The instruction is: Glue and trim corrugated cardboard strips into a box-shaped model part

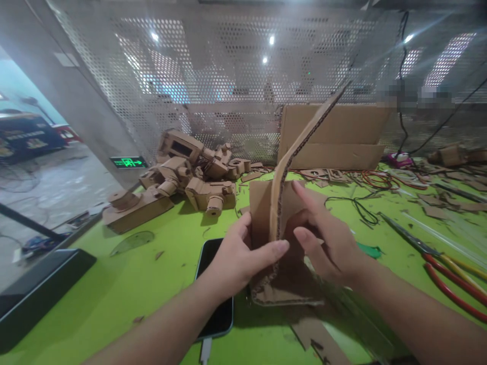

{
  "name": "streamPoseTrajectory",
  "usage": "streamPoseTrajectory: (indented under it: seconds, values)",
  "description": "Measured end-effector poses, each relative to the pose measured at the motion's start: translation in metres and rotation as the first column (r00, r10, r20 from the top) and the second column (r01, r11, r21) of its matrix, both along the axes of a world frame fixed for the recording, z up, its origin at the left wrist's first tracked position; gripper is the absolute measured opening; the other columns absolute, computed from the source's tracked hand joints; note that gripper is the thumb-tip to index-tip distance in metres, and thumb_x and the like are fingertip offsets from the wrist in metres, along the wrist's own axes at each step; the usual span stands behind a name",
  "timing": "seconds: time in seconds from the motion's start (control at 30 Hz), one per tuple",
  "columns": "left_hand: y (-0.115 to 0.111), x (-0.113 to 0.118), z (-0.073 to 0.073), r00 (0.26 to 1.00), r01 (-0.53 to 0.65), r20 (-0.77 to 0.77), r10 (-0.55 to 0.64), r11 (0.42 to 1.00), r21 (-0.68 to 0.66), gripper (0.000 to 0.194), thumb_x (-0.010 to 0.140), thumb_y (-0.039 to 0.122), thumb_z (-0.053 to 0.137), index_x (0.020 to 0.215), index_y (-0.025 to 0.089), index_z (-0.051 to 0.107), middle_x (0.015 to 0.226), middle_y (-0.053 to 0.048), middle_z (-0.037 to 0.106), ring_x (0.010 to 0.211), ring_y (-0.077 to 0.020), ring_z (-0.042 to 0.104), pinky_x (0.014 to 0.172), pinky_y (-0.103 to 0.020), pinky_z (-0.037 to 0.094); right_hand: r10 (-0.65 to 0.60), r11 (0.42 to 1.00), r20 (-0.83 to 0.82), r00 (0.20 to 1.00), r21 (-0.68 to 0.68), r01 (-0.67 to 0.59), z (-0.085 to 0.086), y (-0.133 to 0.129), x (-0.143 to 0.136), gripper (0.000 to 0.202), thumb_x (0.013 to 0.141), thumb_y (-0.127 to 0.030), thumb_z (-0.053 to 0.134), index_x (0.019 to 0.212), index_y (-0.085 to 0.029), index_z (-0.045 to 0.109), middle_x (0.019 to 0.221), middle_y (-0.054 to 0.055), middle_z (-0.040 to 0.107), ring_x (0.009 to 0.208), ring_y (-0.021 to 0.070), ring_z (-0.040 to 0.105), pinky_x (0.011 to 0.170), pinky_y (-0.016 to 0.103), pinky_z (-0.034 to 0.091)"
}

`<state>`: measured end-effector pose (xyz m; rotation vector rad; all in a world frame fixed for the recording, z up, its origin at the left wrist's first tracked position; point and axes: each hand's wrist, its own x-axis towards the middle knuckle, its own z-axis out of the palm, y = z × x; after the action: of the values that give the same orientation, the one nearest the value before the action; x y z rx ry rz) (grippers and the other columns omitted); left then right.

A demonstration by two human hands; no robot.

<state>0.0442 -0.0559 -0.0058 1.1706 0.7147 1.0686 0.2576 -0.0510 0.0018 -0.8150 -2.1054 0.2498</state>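
Note:
My left hand (249,253) grips a folded cardboard piece (262,208), its thumb across a corrugated edge and its fingers at the far left side. From this piece a long bent strip (300,144) rises up and to the right, and a flat base flap faces me. On the right side is my right hand (327,238), index finger stretched out against the back panel and thumb held apart. Its other fingers are partly hidden. Beneath my left wrist lies a phone (215,299) with a white cable (205,350) plugged in.
Cardboard cameras (211,195) and other cardboard models crowd the back left. Red-handled scissors (437,261) lie at the right. A large cardboard sheet (331,137) leans against the perforated screen (228,66). Cardboard scraps (437,203) and cables (357,203) litter the green table (152,284).

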Motion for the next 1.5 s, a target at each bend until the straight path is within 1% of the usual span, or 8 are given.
streamPoseTrajectory:
  seconds: [0.2, 0.33, 0.53, 0.67, 0.97, 1.17, 1.33, 1.5]
  values:
    - [0.002, -0.004, 0.009, 0.98, 0.014, 0.199, 0.009, 0.993, -0.115, 0.064, 0.076, 0.042, 0.087, 0.133, 0.018, 0.068, 0.125, -0.015, 0.079, 0.115, -0.0401, 0.076, 0.09, -0.048, 0.066, -0.262, 0.899, -0.186, 0.947, 0.311, 0.31, 0.009, 0.021, 0.01, 0.058, 0.098, -0.02, 0.062, 0.154, -0.024, 0.05, 0.107, 0.008, 0.07, 0.083, 0.0223, 0.06, 0.073, 0.039, 0.055]
    - [0.0, -0.004, 0.013, 0.98, 0.008, 0.199, 0.018, 0.991, -0.131, 0.062, 0.079, 0.042, 0.082, 0.134, 0.016, 0.069, 0.116, -0.014, 0.082, 0.108, -0.0385, 0.078, 0.084, -0.044, 0.067, -0.27, 0.861, -0.15, 0.951, 0.404, 0.308, 0.013, 0.03, 0.015, 0.049, 0.094, -0.024, 0.069, 0.143, -0.018, 0.061, 0.121, 0.016, 0.067, 0.113, 0.0313, 0.062, 0.089, 0.046, 0.056]
    - [0.008, -0.009, -0.003, 0.989, 0.065, 0.135, -0.058, 0.997, -0.05, 0.06, 0.077, 0.033, 0.09, 0.131, 0.02, 0.068, 0.127, -0.014, 0.078, 0.113, -0.0371, 0.077, 0.094, -0.046, 0.064, -0.207, 0.844, -0.034, 0.978, 0.5, 0.196, 0.013, 0.02, 0.008, 0.02, 0.094, -0.018, 0.071, 0.112, -0.022, 0.079, 0.118, 0.012, 0.068, 0.11, 0.0288, 0.064, 0.099, 0.05, 0.05]
    - [0.007, -0.01, -0.01, 0.992, 0.102, 0.08, -0.101, 0.995, -0.002, 0.064, 0.083, 0.035, 0.089, 0.139, 0.021, 0.061, 0.137, -0.015, 0.073, 0.127, -0.0353, 0.07, 0.108, -0.048, 0.057, -0.216, 0.875, 0.06, 0.974, 0.454, 0.167, 0.009, 0.017, 0.003, 0.025, 0.095, -0.018, 0.071, 0.116, -0.026, 0.081, 0.131, 0.013, 0.065, 0.121, 0.032, 0.059, 0.105, 0.055, 0.045]
    - [0.002, -0.005, -0.008, 0.993, 0.108, 0.044, -0.109, 0.994, 0.022, 0.066, 0.083, 0.03, 0.09, 0.141, 0.022, 0.059, 0.138, -0.013, 0.073, 0.128, -0.0335, 0.07, 0.107, -0.046, 0.06, -0.204, 0.901, 0.1, 0.974, 0.407, 0.147, 0.006, 0.016, 0.005, 0.032, 0.086, -0.009, 0.071, 0.109, -0.028, 0.081, 0.135, 0.011, 0.059, 0.126, 0.0342, 0.055, 0.104, 0.056, 0.042]
    - [0.002, -0.006, -0.005, 0.997, 0.071, 0.038, -0.071, 0.997, 0.004, 0.07, 0.082, 0.031, 0.091, 0.143, 0.022, 0.058, 0.141, -0.014, 0.072, 0.133, -0.0348, 0.067, 0.111, -0.047, 0.057, -0.187, 0.921, 0.148, 0.971, 0.369, 0.121, 0.004, 0.017, 0.004, 0.039, 0.087, -0.009, 0.07, 0.118, -0.029, 0.08, 0.138, 0.012, 0.056, 0.132, 0.0364, 0.052, 0.107, 0.058, 0.041]
    - [0.006, -0.006, -0.003, 0.996, 0.063, 0.064, -0.06, 0.996, -0.058, 0.066, 0.082, 0.034, 0.09, 0.14, 0.021, 0.061, 0.141, -0.015, 0.072, 0.134, -0.0368, 0.066, 0.114, -0.051, 0.054, -0.208, 0.873, 0.083, 0.974, 0.464, 0.147, 0.004, 0.02, 0.003, 0.031, 0.095, -0.014, 0.066, 0.123, -0.024, 0.076, 0.133, 0.014, 0.061, 0.128, 0.0324, 0.057, 0.111, 0.057, 0.044]
    - [0.01, -0.008, -0.002, 0.999, 0.015, 0.03, -0.013, 0.996, -0.091, 0.062, 0.084, 0.033, 0.088, 0.139, 0.022, 0.061, 0.141, -0.014, 0.072, 0.131, -0.035, 0.069, 0.11, -0.05, 0.057, -0.297, 0.753, -0.069, 0.952, 0.597, 0.278, 0.014, 0.024, 0.011, 0.048, 0.095, -0.013, 0.067, 0.142, -0.022, 0.064, 0.141, 0.016, 0.064, 0.134, 0.033, 0.06, 0.115, 0.055, 0.047]
